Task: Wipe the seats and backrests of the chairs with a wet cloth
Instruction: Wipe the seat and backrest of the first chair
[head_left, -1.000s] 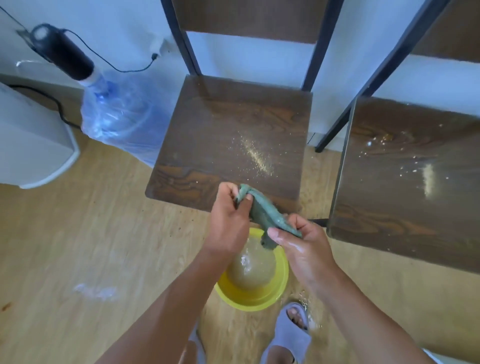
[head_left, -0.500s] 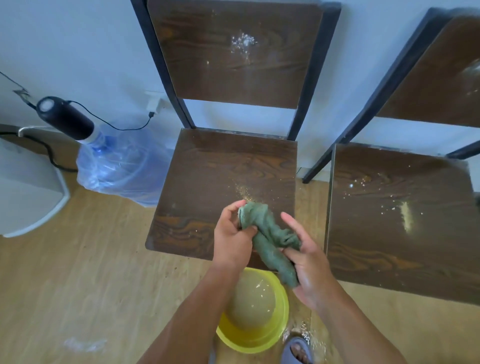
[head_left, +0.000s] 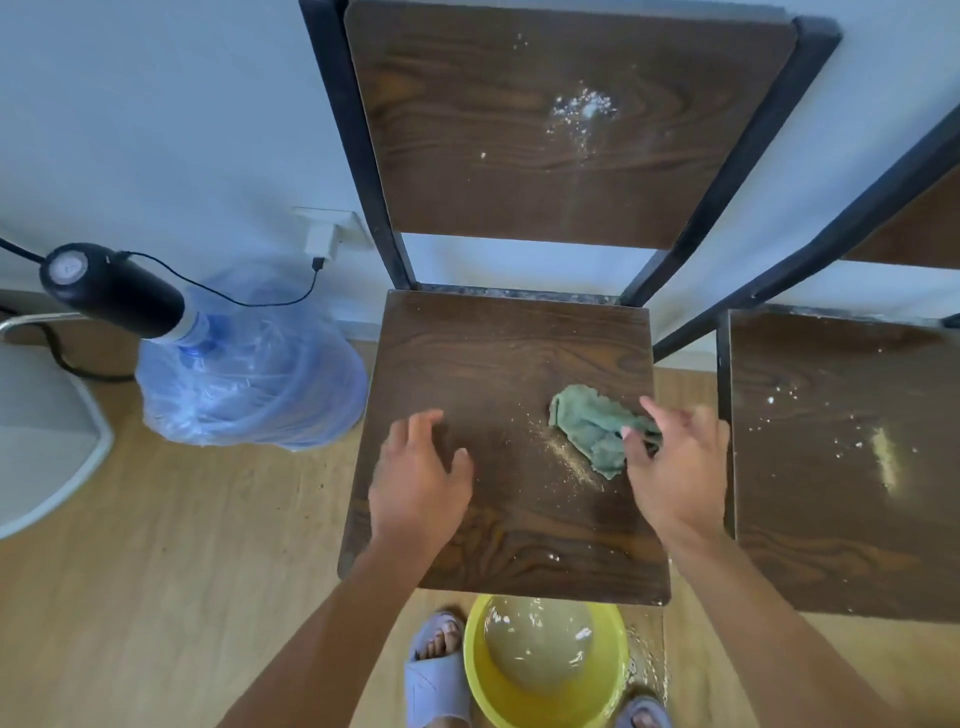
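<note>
While both hands' grips stay spread, yellow basin (head_left: 483, 691) holds murky water (head_left: 540, 649); cloth (head_left: 592, 428) on seat (head_left: 467, 353).

Right chair (head_left: 852, 457) cut off rightward.

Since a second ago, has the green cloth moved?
Yes. The green cloth went from above the yellow basin, wrung in both hands, forward onto the chair seat, where the right hand touches it beside the crumbs.
</note>
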